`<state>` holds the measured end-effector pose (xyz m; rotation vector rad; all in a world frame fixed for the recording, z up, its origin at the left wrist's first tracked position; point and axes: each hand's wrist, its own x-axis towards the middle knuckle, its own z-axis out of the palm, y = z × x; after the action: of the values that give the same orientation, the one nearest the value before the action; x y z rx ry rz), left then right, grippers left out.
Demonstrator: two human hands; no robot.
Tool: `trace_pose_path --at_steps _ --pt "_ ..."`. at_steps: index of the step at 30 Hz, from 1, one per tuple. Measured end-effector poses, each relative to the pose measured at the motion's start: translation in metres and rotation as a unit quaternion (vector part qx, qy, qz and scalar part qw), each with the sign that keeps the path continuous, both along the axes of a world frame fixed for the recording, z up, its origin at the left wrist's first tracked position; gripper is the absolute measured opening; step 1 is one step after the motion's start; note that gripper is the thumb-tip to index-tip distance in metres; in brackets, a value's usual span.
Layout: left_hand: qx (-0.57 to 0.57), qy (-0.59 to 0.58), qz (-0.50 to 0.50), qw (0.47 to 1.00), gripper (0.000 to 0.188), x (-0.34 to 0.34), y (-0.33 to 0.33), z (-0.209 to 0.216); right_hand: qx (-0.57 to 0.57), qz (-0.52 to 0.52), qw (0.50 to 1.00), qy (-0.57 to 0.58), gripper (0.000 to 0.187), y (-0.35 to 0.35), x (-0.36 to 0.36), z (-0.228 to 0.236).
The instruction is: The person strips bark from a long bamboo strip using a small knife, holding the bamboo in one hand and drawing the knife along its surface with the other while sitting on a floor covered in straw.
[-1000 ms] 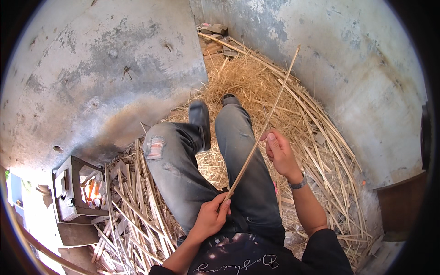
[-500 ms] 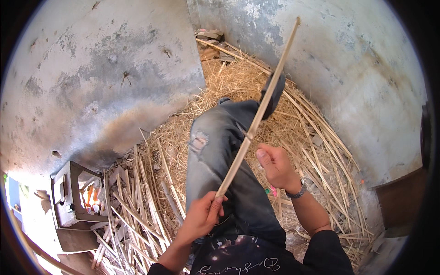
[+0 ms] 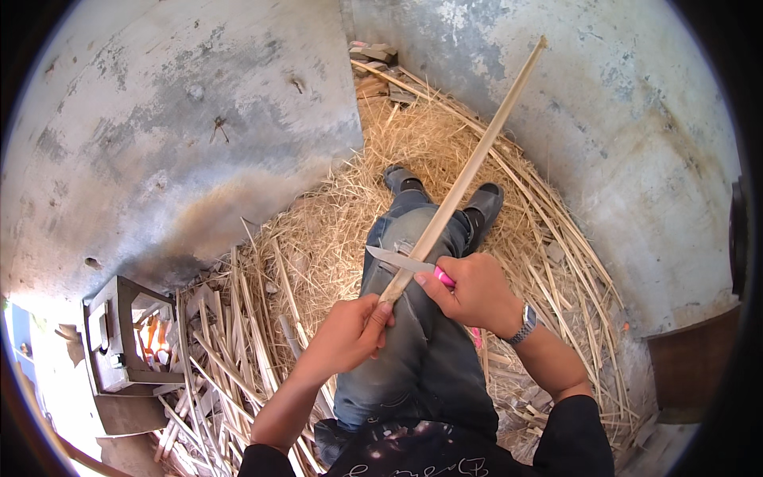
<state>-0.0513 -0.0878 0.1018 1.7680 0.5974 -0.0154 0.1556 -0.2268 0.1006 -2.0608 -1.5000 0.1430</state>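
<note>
My left hand [image 3: 346,332] is closed around the near end of a long pale bamboo strip [image 3: 469,176], which slants up and away to the right over my legs. In my right hand [image 3: 482,294] is a knife [image 3: 400,259] with a pink handle. Its blade lies across the strip a little beyond my left fingers, pointing left. My jeans [image 3: 413,334] are under the strip, with a ripped, worn patch at the knee. A watch [image 3: 524,326] is on my right wrist.
Thin shavings [image 3: 310,238] cover the floor around my shoes. Bamboo strips [image 3: 230,350] are heaped at left, and more strips [image 3: 556,230] run along the right wall. A dark box-shaped frame [image 3: 131,338] stands at far left; a brown panel [image 3: 691,366] is at far right.
My right hand has moved left and closer to my left hand, bringing the knife onto the strip. My raised leg has come down, and both shoes now show side by side.
</note>
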Motion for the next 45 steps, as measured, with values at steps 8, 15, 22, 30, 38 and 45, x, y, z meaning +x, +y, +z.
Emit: trace_pose_path --at_steps 8,15,22,30,38,45 --pt "-0.072 0.032 -0.077 0.994 0.035 0.031 0.015 -0.010 -0.052 -0.008 0.999 -0.014 0.056 -0.008 0.018 0.009" --pt "-0.100 0.078 -0.033 0.991 0.036 0.038 0.016 -0.015 -0.061 0.013 0.998 0.013 0.055 0.000 0.020 -0.011" --pt "0.017 0.061 -0.002 0.998 0.035 0.040 -0.009 -0.012 -0.087 0.003 0.996 -0.013 0.057 -0.004 0.001 -0.012" --pt "0.193 0.024 0.027 0.981 0.033 0.007 -0.025 -0.037 -0.022 -0.127 0.987 -0.091 0.059 0.004 0.037 -0.034" --pt "0.219 -0.074 0.092 0.969 0.031 -0.002 -0.028 -0.056 -0.116 0.043 0.989 -0.074 0.059 -0.026 -0.039 -0.021" --pt "0.384 0.014 0.109 0.917 0.029 0.009 -0.040 -0.036 -0.014 -0.019 1.000 -0.010 0.055 -0.017 -0.017 -0.006"
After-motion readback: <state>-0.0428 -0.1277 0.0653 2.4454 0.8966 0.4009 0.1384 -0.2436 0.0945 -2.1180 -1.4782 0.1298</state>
